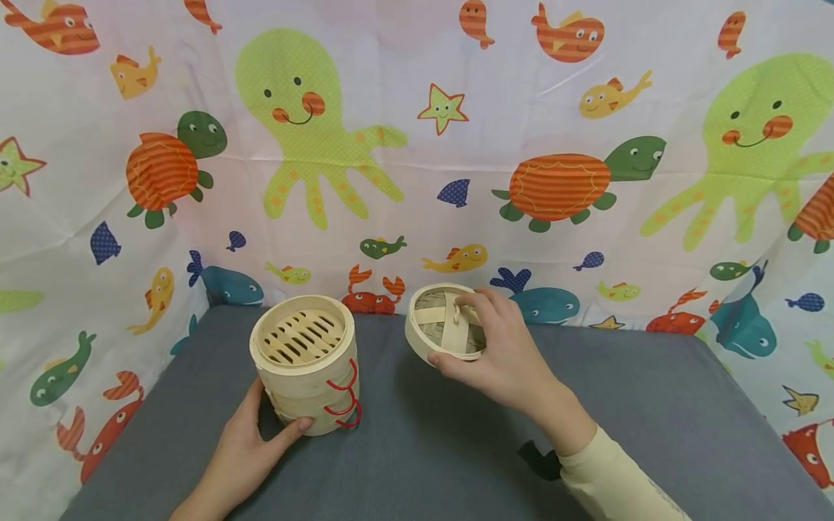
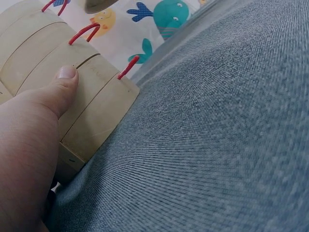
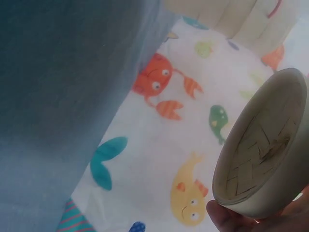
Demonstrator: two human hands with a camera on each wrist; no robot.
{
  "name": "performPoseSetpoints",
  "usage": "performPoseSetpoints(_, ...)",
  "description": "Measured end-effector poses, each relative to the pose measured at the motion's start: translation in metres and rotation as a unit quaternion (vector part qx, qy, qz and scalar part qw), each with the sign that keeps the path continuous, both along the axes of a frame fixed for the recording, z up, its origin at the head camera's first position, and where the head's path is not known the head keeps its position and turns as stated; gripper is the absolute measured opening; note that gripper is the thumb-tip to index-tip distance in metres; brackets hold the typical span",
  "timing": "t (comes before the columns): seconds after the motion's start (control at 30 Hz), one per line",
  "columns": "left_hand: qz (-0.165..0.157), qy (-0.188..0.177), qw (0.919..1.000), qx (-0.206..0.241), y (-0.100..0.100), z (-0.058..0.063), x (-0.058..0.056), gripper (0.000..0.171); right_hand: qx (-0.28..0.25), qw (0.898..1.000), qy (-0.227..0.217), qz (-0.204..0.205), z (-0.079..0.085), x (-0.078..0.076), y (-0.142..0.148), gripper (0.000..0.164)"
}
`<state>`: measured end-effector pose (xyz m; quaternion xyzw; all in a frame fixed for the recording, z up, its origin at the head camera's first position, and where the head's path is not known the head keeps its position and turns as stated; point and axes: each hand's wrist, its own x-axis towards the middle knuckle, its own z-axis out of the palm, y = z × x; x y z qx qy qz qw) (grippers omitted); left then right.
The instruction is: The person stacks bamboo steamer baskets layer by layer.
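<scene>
A round bamboo steamer (image 1: 306, 391) of stacked tiers stands on the grey cloth, its slatted inner base showing at the open top and red loops down its right side. My left hand (image 1: 244, 452) grips it low, thumb across the front and fingers round the left side; in the left wrist view the thumb presses the tier wall. To the right, my right hand (image 1: 498, 344) holds the bamboo lid (image 1: 433, 318) tilted above the cloth, thumb on the near rim and fingers at the strap on top. The right wrist view shows the lid's woven underside.
Grey cloth (image 1: 404, 470) covers the table. Behind it and along both sides hangs a white curtain (image 1: 417, 246) printed with sea animals. A black strap (image 1: 541, 460) shows beside the right wrist.
</scene>
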<state>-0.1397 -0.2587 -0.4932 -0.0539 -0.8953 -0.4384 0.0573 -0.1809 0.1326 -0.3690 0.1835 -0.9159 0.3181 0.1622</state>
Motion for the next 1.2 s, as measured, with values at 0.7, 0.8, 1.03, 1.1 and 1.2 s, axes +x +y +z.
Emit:
performPoseSetpoints(0.7, 0.008, 0.014, 0.9999, -0.001, -0.001, -0.001, 0.002, 0.113, -0.025, 0.996, 0.045, 0.069, 0.025, -0.007, -0.049, 0.075)
performPoseSetpoints(0.8, 0.008, 0.016, 0.9998, -0.001, -0.001, -0.001, 0.002, 0.113, -0.031, 0.995, 0.048, 0.082, 0.026, -0.007, -0.056, 0.076)
performPoseSetpoints(1.03, 0.004, 0.017, 0.9999, 0.003, 0.0, -0.001, 0.001, 0.114, -0.027, 0.993, 0.052, 0.103, 0.027, -0.008, -0.067, 0.074)
performPoseSetpoints(1.1, 0.004, 0.019, 0.9998, 0.005, 0.0, -0.002, 0.001, 0.114, -0.025, 0.993, 0.054, 0.106, 0.027, -0.008, -0.07, 0.074)
performPoseSetpoints(1.2, 0.004, 0.018, 0.9998, 0.004, 0.0, -0.001, 0.001, 0.114, -0.026, 0.992, 0.05, 0.11, 0.027, -0.009, -0.074, 0.074)
